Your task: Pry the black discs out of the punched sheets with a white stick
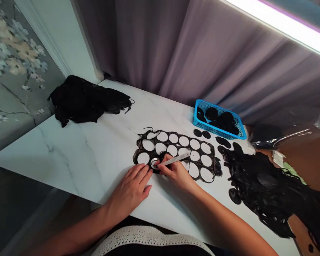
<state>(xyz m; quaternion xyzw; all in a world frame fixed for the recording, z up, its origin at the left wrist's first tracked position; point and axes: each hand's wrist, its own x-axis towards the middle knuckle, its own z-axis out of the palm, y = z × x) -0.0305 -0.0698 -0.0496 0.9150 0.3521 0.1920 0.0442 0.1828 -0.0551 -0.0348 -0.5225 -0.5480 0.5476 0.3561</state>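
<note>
A thin black sheet (177, 145) with rows of large round holes lies flat on the white marble-patterned table (106, 142). My left hand (134, 185) rests palm down at the sheet's near left edge, fingers stretched out and holding nothing. In my right hand (177, 174), a slim pale pen-like tool (174, 159) is gripped like a pencil; its exact kind cannot be made out. The tool's working end is down at a hole in the near row, close to my left fingertips, and is partly hidden by my right fingers. Dark loose material (164, 155) bunches beside those fingers.
A blue plastic basket (218, 131) with black round pieces stands at the back right. Several black discs (224, 142) lie before it. A heap of black scraps (266, 181) covers the right side. Black sheets (82, 101) are piled at the far left. A curtain (149, 46) hangs behind.
</note>
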